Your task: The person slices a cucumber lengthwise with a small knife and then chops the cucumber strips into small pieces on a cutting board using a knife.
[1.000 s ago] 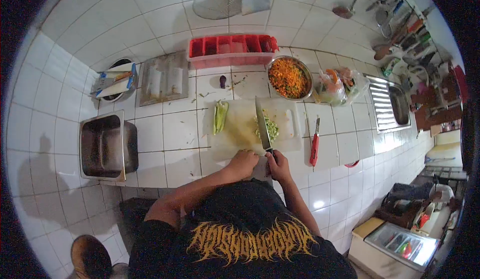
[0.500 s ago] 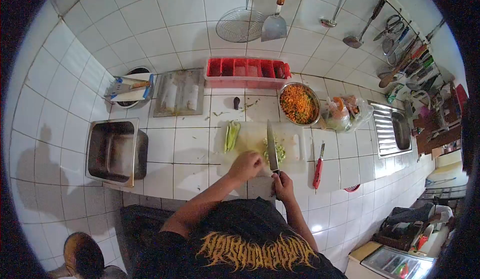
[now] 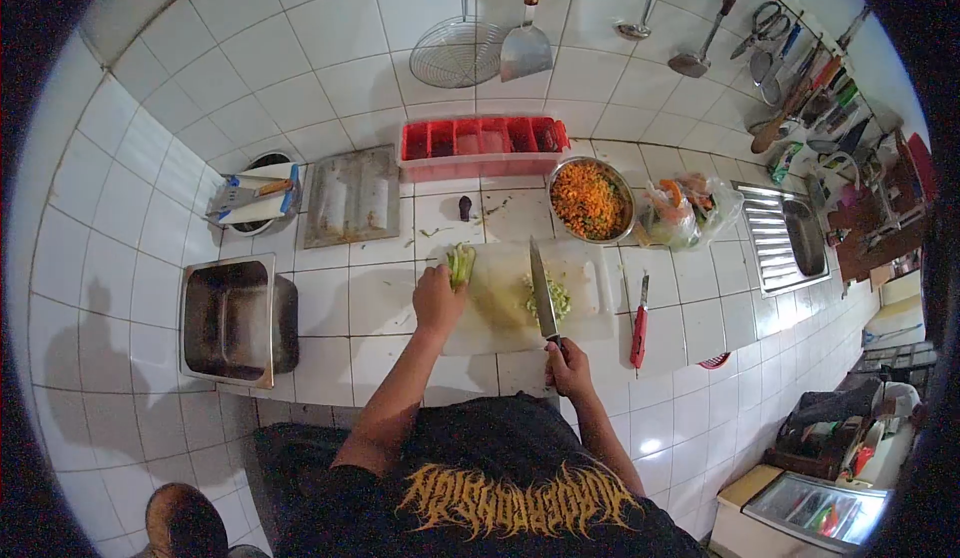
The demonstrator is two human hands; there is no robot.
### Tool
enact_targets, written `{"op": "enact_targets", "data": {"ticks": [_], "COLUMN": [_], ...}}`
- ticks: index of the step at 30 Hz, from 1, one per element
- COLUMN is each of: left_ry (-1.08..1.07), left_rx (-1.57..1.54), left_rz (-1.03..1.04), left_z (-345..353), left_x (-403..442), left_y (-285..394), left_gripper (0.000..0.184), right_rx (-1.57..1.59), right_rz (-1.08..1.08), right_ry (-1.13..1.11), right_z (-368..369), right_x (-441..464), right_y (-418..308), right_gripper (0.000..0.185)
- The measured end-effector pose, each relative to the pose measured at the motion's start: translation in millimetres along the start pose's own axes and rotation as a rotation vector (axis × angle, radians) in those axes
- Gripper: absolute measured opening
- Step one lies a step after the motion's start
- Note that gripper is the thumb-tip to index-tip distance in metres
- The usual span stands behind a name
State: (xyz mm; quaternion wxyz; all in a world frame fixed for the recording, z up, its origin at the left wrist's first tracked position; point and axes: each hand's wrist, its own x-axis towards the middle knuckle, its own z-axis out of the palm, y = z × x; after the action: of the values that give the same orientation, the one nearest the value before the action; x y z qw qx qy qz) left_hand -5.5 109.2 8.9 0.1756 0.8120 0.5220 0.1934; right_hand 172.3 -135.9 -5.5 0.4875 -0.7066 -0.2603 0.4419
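My right hand (image 3: 568, 366) is wrapped round the black handle of a large kitchen knife (image 3: 542, 283). Its long blade points away from me above the white cutting board (image 3: 590, 328). Small pieces of chopped pale green vegetable (image 3: 557, 300) lie by the blade, partly hidden under it. At the left end of the board, my left hand (image 3: 438, 300) has its fingers closed round the lower part of several long pale green vegetable strips (image 3: 461, 263). Their upper ends show past the fingers.
Behind the board stand a red sectioned container (image 3: 480, 163) and a metal bowl of diced orange and green vegetables (image 3: 592, 200). Plastic bags (image 3: 690, 213) sit beside the bowl. A red-handled knife (image 3: 639, 333) lies right of the board; a deep steel pan (image 3: 235, 318) stands left.
My left hand has moved left from near the knife to the green strips and closed on them. My right hand still holds the knife in about the same place. The view has shifted slightly.
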Motion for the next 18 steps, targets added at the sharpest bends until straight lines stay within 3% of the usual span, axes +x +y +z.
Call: {"op": "enact_targets", "data": {"ticks": [18], "left_ry": [-0.139], "left_rx": [0.159], "left_rz": [0.055], "left_z": [-2], "left_x": [26], "left_y": [4], "left_gripper": [0.036], "right_rx": [-0.076], "right_rz": [0.036], "right_ry": [0.029], "right_z": [-1], "right_x": [-4], "right_y": [-11], "right_gripper": [0.029]}}
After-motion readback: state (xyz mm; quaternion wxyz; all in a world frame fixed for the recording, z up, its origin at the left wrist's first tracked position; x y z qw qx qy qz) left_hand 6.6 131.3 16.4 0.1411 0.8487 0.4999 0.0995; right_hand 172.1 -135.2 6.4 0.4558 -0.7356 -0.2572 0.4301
